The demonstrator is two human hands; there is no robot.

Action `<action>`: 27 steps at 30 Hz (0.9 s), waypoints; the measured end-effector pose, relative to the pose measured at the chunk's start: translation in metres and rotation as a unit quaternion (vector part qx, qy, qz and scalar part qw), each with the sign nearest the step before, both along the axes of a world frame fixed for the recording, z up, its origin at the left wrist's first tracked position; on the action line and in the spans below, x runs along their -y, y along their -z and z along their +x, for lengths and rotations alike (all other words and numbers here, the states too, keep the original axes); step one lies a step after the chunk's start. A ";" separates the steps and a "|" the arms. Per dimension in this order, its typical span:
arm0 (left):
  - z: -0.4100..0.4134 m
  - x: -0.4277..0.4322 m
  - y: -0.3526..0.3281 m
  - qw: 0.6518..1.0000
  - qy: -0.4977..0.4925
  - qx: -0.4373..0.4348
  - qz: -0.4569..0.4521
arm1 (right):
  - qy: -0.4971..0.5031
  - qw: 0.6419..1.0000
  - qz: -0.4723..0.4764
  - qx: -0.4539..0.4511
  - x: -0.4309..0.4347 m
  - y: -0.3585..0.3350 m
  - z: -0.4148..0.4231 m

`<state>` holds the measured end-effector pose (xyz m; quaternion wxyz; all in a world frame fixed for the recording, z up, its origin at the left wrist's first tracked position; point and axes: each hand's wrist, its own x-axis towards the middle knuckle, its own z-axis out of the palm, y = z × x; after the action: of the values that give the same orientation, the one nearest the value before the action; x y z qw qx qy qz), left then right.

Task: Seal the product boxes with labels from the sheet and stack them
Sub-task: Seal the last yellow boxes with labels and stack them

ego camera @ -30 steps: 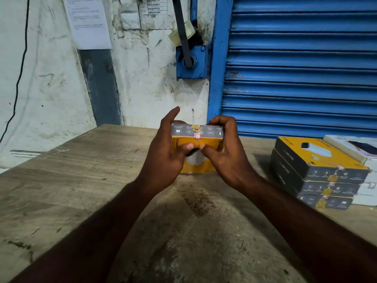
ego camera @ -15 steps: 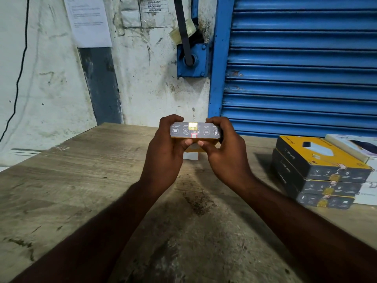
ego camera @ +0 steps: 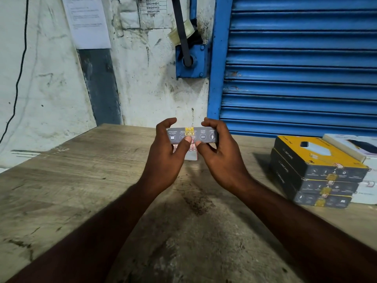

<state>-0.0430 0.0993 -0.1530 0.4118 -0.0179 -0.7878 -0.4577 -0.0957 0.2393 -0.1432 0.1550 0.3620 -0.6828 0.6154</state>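
both forearms reach forward; the left hand [ego camera: 163, 158] and right hand [ego camera: 222, 160] grip the box [ego camera: 204, 136] by its ends above the worktop [ego camera: 61, 180] middle, thumbs pressing under its gold label [ego camera: 189, 131].

Light is dim and even, without glare, over the worn grey-brown wooden table [ego camera: 61, 180]. A broad soft shadow lies on it beneath the two bare forearms [ego camera: 98, 231], which go nearly black toward its near edge. The grey-sided flat cardboard box [ego camera: 204, 136] above the table's middle is sharpest. The stack of three black-and-yellow cardboard boxes [ego camera: 318, 170] at its right end looks slightly smeared and shades the wood to its left. Beyond the table's left end, the thin black cable [ego camera: 19, 78] bows with lens distortion.
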 end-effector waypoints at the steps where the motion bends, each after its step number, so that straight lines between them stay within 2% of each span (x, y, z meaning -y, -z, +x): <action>1: 0.000 0.000 0.000 1.000 -0.002 0.002 -0.009 | 0.001 1.000 -0.004 0.004 0.000 -0.001 0.000; 6: 0.003 0.001 0.002 0.999 0.003 -0.002 -0.035 | 0.017 1.000 -0.004 0.008 0.000 -0.002 0.002; 16: 0.004 0.003 -0.003 1.000 0.000 0.022 -0.015 | 0.043 0.999 0.029 -0.010 -0.001 0.000 -0.003; 23: 0.003 0.004 -0.001 1.000 -0.009 0.023 0.003 | 0.034 0.999 0.032 -0.006 -0.001 0.000 -0.001; 27: 0.002 0.006 -0.002 0.999 -0.025 0.029 -0.017 | 0.025 0.999 0.031 0.005 -0.002 0.001 -0.003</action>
<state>-0.0406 0.0931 -0.1508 0.3996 0.0084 -0.8071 -0.4345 -0.0990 0.2409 -0.1447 0.1557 0.3467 -0.7111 0.5915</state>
